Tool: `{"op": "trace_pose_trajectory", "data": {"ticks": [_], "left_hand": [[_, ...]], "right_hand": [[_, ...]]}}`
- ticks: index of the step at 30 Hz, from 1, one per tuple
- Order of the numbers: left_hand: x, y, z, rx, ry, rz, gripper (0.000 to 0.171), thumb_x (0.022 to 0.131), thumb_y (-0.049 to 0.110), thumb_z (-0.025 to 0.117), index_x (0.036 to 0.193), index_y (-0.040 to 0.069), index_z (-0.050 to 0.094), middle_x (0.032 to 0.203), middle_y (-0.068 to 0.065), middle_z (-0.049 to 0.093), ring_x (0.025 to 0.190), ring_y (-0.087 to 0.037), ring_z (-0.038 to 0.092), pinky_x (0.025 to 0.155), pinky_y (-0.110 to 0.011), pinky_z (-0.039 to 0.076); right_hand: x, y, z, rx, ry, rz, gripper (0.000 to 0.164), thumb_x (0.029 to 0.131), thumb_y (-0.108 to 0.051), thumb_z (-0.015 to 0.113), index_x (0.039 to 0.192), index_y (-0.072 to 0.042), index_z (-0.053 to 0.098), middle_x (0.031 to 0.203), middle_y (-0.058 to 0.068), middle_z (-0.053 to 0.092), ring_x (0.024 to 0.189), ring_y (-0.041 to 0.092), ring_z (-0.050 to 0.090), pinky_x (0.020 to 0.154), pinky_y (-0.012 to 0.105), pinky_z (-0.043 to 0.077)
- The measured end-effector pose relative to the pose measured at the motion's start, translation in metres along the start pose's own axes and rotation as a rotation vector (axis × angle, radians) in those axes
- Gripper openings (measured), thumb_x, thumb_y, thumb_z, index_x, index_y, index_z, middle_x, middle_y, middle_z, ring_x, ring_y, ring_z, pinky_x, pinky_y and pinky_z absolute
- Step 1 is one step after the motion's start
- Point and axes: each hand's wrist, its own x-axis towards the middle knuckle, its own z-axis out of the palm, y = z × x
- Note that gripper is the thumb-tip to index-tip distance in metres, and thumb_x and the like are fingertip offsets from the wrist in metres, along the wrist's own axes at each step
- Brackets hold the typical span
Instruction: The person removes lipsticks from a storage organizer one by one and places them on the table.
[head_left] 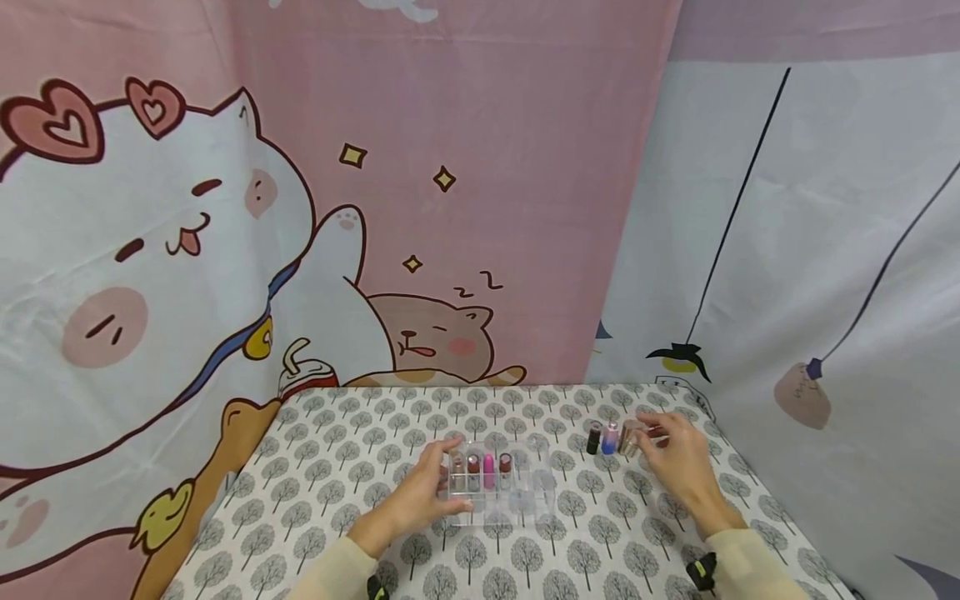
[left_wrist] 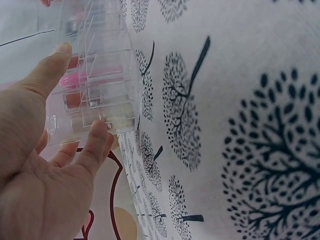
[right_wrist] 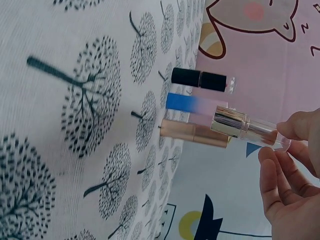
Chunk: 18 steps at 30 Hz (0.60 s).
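A clear compartmented lipstick organizer [head_left: 534, 507] stands on the table, and my left hand [head_left: 416, 493] grips its left end between thumb and fingers. Several lipsticks fill part of its back row, among them a bright pink one [head_left: 489, 472]. My right hand [right_wrist: 295, 172] pinches a lipstick with a gold base and clear cap [right_wrist: 252, 129] by its capped end, above the table. Beside it, three lipsticks stand upright in a row: a black one [right_wrist: 200, 79], a blue-to-pink one [right_wrist: 187, 103] and a rose-gold one [right_wrist: 185, 132]. In the left wrist view, the organizer's far end is cut off.
A white cloth with grey tree prints [head_left: 322, 500] covers the table. Behind it hang a pink curtain with cartoon cats [head_left: 487, 167] and a pale curtain [head_left: 825, 208] on the right. Black bands sit at both wrists.
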Motion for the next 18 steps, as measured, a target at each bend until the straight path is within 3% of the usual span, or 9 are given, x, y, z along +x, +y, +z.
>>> {"op": "trace_pose_trajectory", "data": {"ticks": [11, 18], "left_hand": [[0.001, -0.003, 0.001, -0.005, 0.003, -0.002, 0.114, 0.092, 0.032, 0.100, 0.182, 0.024, 0.031, 0.177, -0.024, 0.041, 0.139, -0.041, 0.069, 0.116, -0.044, 0.069], [0.000, -0.002, 0.002, -0.009, 0.000, -0.010, 0.116, 0.091, 0.033, 0.100, 0.182, 0.020, 0.030, 0.175, -0.025, 0.043, 0.138, -0.041, 0.070, 0.115, -0.045, 0.069]], "right_hand": [[0.000, 0.018, -0.005, -0.035, 0.041, -0.033, 0.027, 0.096, 0.005, 0.089, 0.122, 0.004, 0.085, 0.115, 0.027, 0.076, 0.090, 0.040, 0.081, 0.069, 0.036, 0.072], [0.003, 0.026, -0.007, -0.061, 0.014, -0.003, 0.025, 0.098, 0.003, 0.089, 0.122, 0.003, 0.084, 0.118, 0.029, 0.076, 0.090, 0.039, 0.081, 0.069, 0.035, 0.071]]}}
